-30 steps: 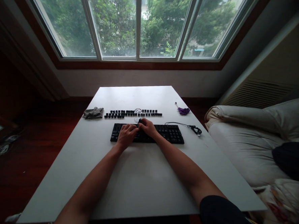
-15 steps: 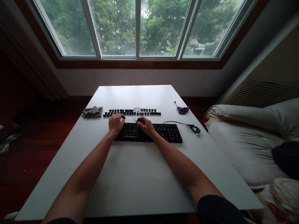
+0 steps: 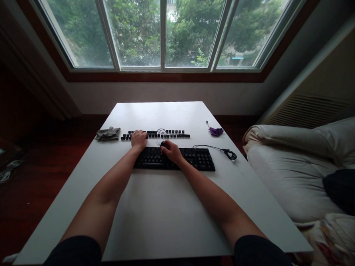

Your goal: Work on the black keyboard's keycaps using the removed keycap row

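A black keyboard (image 3: pixel 197 158) lies across the middle of a white table (image 3: pixel 164 214). Behind it run rows of loose black keycaps (image 3: pixel 174 134). My left hand (image 3: pixel 138 138) reaches past the keyboard and rests on the left part of the keycap rows, fingers curled down over them; what they hold is hidden. My right hand (image 3: pixel 171 150) sits on the keyboard's upper middle, fingers pinched on a small dark tool with a thin wire loop (image 3: pixel 161 131) just beyond it.
A crumpled grey cloth (image 3: pixel 107 133) lies left of the keycaps. A small purple brush (image 3: pixel 216 131) sits at the right rear. The keyboard's black cable and plug (image 3: pixel 229 153) trail right. A white sofa with cushions (image 3: pixel 303 169) stands beside the table's right edge.
My left hand left the keyboard and moved forward and left onto the keycap rows. My right hand stayed on the keyboard's upper middle.
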Available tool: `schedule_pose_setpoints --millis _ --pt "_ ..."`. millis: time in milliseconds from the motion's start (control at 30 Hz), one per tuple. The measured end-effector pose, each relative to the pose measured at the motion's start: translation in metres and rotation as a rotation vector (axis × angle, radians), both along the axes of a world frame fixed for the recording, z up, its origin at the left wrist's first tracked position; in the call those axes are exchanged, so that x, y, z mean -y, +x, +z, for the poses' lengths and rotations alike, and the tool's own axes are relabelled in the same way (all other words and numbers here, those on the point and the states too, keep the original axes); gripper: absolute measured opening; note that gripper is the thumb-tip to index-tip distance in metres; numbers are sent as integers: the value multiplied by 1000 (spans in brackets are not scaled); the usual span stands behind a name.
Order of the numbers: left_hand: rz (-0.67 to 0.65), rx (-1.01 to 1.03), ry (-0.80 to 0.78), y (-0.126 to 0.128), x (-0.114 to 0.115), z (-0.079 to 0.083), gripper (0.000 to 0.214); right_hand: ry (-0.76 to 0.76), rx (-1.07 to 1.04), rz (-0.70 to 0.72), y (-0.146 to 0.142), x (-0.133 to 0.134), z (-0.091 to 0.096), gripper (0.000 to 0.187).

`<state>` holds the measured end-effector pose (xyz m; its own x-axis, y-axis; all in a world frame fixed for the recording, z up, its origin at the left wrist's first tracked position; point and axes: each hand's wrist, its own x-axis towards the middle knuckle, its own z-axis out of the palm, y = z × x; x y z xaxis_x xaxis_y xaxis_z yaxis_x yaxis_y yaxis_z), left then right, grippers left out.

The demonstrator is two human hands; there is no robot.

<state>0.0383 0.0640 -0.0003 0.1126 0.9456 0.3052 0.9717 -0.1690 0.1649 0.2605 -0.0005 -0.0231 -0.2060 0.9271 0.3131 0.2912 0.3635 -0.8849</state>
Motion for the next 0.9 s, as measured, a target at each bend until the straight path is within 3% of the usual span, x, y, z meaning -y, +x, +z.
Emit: schedule_pose_setpoints --millis 300,900 --pt "32 -5 -22 -1 -10 -4 20 -51 9 5 2 2 6 22" --pt "2 5 -10 -10 -9 -6 20 -9 4 -8 1 0 1 21"
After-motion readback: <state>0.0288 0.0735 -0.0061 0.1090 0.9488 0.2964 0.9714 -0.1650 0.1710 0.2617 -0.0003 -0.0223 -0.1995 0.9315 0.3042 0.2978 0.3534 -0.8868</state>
